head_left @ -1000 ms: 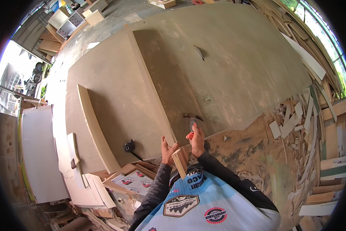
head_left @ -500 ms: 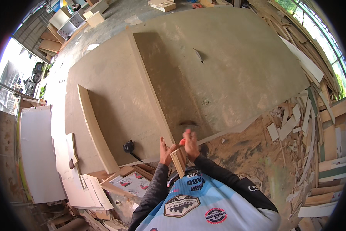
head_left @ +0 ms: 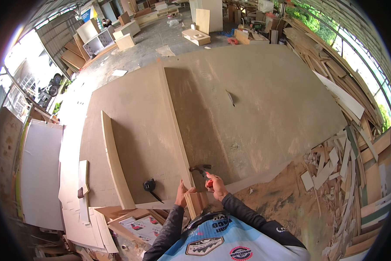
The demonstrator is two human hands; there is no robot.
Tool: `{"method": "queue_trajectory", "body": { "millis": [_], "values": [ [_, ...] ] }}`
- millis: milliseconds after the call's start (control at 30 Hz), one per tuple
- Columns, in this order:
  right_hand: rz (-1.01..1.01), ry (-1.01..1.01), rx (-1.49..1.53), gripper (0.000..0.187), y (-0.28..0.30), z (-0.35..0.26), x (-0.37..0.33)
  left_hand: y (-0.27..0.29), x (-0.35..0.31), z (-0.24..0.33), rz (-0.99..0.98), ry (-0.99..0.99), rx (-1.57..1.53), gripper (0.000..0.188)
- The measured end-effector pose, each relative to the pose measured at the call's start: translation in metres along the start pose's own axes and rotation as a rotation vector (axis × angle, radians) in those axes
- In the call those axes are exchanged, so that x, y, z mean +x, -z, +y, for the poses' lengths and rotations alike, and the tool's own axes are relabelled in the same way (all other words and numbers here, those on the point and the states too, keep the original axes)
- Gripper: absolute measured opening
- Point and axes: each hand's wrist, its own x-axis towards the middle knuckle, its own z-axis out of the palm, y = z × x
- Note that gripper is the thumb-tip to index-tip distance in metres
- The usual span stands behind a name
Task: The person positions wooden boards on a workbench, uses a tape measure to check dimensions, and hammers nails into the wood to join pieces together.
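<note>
My right hand (head_left: pixel 217 188) is closed round the red grip of a claw hammer (head_left: pixel 201 168). The hammer's dark head is beside a long pale board (head_left: pixel 173 108), near its close end. That board stands on edge across a large brown panel (head_left: pixel 265 108). My left hand (head_left: pixel 183 194) grips the board's near end, fingers along its left side and thumb over it. Against that end, close to my body, a short wooden board (head_left: pixel 195 202) meets the long one. Whether a nail is there is too small to tell.
A second board (head_left: pixel 116 163) stands on edge to the left, with a black tape measure (head_left: pixel 149 185) beside it. A thin pointed tool (head_left: pixel 231 98) lies on the panel farther off. Wood offcuts (head_left: pixel 328 169) are heaped at the right, and white panels (head_left: pixel 41 174) lean at the left.
The view has tilted up, bringing more of the workshop floor into sight. The hammer, blurred before, now shows sharply near the long board. My left hand keeps its place at the board's end.
</note>
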Motion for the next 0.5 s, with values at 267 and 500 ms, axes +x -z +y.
{"method": "queue_trajectory", "body": {
  "millis": [267,500],
  "values": [
    [0.068,-0.185,-0.136,0.029,0.014,0.004,0.005,-0.050,-0.071,0.045,-0.091,-0.245,0.597,0.064],
    [0.142,-0.049,-0.188,0.037,-0.012,0.013,0.034,-0.005,-0.181,0.049,0.150,-0.283,0.604,0.066]
  ]
}}
